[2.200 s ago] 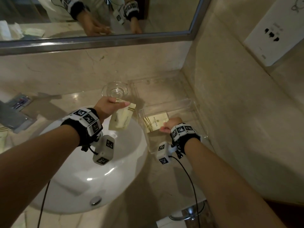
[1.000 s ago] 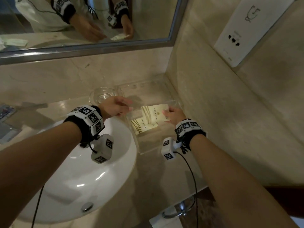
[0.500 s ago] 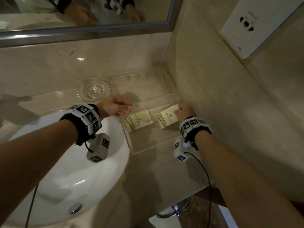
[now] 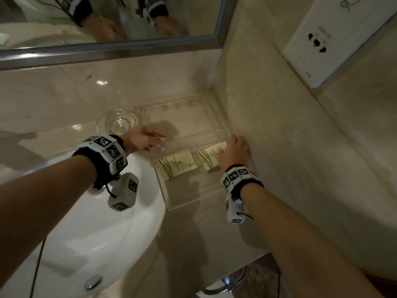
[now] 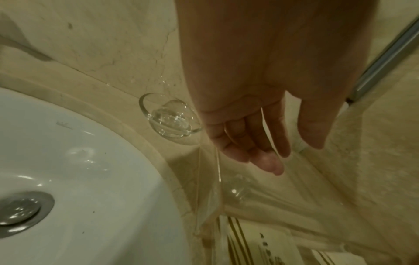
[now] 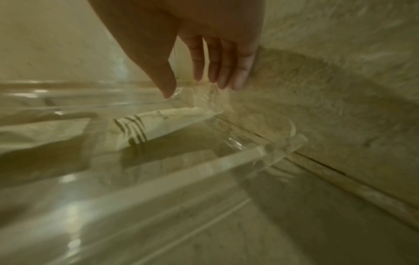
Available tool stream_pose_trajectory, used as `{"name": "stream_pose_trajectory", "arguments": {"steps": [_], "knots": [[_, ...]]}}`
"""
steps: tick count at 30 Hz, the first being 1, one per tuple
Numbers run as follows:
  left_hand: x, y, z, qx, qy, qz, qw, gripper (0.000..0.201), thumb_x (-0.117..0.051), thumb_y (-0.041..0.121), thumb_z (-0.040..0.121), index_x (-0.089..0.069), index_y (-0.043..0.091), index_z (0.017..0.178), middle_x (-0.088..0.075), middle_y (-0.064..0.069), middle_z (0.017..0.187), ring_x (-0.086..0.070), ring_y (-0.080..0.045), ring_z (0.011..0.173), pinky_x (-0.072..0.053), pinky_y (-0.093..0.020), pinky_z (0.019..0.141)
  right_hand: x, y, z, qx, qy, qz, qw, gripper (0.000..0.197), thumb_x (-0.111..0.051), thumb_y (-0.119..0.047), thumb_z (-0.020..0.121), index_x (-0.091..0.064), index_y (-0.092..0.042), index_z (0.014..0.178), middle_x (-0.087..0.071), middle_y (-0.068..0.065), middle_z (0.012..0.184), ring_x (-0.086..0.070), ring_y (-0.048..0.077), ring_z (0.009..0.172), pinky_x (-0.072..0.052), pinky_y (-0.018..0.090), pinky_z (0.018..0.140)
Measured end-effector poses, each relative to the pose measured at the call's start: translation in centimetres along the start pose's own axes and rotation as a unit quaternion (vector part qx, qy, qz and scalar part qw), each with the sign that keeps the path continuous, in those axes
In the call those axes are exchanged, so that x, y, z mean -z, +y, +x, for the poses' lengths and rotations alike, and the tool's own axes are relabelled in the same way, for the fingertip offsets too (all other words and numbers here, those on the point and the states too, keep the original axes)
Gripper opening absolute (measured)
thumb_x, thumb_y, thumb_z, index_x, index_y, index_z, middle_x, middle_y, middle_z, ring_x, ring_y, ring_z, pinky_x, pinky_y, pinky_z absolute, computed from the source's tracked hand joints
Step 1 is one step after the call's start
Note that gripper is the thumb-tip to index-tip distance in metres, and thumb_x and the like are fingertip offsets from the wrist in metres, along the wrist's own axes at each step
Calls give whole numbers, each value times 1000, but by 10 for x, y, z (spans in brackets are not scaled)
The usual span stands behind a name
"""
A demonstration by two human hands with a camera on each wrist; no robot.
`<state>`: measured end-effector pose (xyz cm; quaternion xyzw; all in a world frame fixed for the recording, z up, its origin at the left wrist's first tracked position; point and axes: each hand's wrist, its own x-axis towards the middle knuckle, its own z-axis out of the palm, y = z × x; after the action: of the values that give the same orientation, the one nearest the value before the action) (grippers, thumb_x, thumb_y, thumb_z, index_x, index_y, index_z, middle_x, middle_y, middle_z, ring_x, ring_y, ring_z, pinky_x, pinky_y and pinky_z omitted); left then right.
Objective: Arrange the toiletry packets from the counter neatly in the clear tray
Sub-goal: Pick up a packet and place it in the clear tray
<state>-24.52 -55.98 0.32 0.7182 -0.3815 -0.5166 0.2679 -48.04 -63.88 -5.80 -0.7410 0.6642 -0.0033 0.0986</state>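
Fingers [image 5: 267, 161] of the left hand [image 4: 142, 140] are straight and loosely spread, holding nothing, poised above the tray's [image 4: 189, 203] left wall. Fingers [image 6: 223, 71] of the right hand [image 4: 234, 153] are likewise extended and empty; they point down at the tray's far right corner, close against the side wall [image 4: 300, 168]. Whether they touch the tray rim cannot be told.

Just below the right fingers lies the right packet [image 4: 209, 158], partly covered by the hand in the head view. The left packet [image 4: 177, 165] lies flat between the two hands, apart from the right one, both in the tray's front part.

Step in hand: final positioning, judged nearly complete, as both packets sit inside the tray. The next move calls for a light nudge to square each packet with the tray walls, then withdrawal of both hands without dragging the thin packets.

Count: two packets, one tray, one glass dish [image 4: 117, 122] left of the left fingers, one basin [image 4: 86, 233] nearer the person, all on the table [image 4: 193, 244].
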Motion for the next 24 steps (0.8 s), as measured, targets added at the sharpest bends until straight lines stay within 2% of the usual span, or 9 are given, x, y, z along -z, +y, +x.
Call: {"name": "stream_pose_trajectory", "arguments": {"steps": [3, 5, 7, 10, 12, 15, 19, 21, 24], "knots": [[4, 0, -2, -6, 6, -11, 1000, 14, -61, 4, 84, -63, 17, 90, -61, -10, 85, -55, -13, 64, -46, -8, 49, 2, -4, -5, 46, -77, 3, 996, 46, -56, -29, 90, -41, -7, 128, -45, 13, 132, -48, 32, 117, -44, 40, 91], [7, -2, -4, -11, 11, -5, 1000, 15, -62, 5, 84, -64, 18, 90, -62, -6, 77, -59, -5, 55, -46, -8, 48, 0, -7, -12, 79, -160, 5, 984, 49, -59, -28, 87, -40, -8, 127, -44, 14, 132, -54, 32, 111, -46, 38, 85], [8, -5, -5, -11, 12, 7, 1000, 16, -62, 7, 84, -63, 21, 90, -63, -3, 77, -60, -1, 53, -46, -10, 51, -5, -9, -15, 86, -185, -9, 979, 57, -65, -28, 83, -37, -9, 129, -37, 15, 136, -56, 35, 109, -46, 38, 83], [10, -11, -10, -10, 11, 10, 1000, 19, -60, 6, 85, -61, 15, 101, -61, -2, 79, -59, 4, 48, -45, -7, 48, -9, -14, -13, 65, -176, 0, 982, 62, -67, -25, 82, -35, -9, 132, -29, 16, 141, -56, 37, 111, -48, 39, 85], [12, -16, -15, -7, 19, 6, 1000, 22, -60, 6, 86, -60, 14, 107, -62, 0, 80, -60, 1, 54, -44, -6, 47, -11, -18, -8, 51, -173, 10, 984, 62, -67, -22, 83, -34, -8, 134, -28, 16, 143, -56, 38, 112, -48, 40, 87], [15, -22, -25, -2, 30, -1, 1000, 22, -60, 8, 86, -61, 14, 107, -62, 1, 81, -56, -9, 68, -44, -14, 59, -9, -22, -6, 41, -160, 24, 986, 56, -65, -15, 84, -37, -8, 131, -30, 16, 141, -56, 37, 111, -48, 40, 87], [27, -30, -41, -4, 44, -17, 999, 15, -60, 10, 86, -62, 16, 99, -60, 0, 80, -56, -9, 65, -40, -20, 64, 0, -26, -14, 31, -111, 41, 993, 40, -54, -17, 91, -42, -3, 126, -40, 17, 136, -57, 37, 110, -48, 40, 87], [38, -34, -53, -9, 67, -27, 997, 11, -61, 11, 85, -63, 19, 92, -61, 2, 78, -59, -2, 57, -40, -19, 63, 11, -36, -22, 39, -77, 50, 995, 31, -46, -22, 95, -48, -3, 119, -52, 17, 126, -58, 36, 107, -47, 40, 85], [59, -40, -74, -14, 98, -48, 994, 11, -61, 12, 86, -62, 18, 94, -60, 1, 77, -57, 3, 49, -39, -19, 62, 30, -71, -38, 100, -47, 81, 991, 23, -42, -22, 95, -54, -5, 103, -64, 16, 98, -61, 33, 91, -46, 36, 71]]}}
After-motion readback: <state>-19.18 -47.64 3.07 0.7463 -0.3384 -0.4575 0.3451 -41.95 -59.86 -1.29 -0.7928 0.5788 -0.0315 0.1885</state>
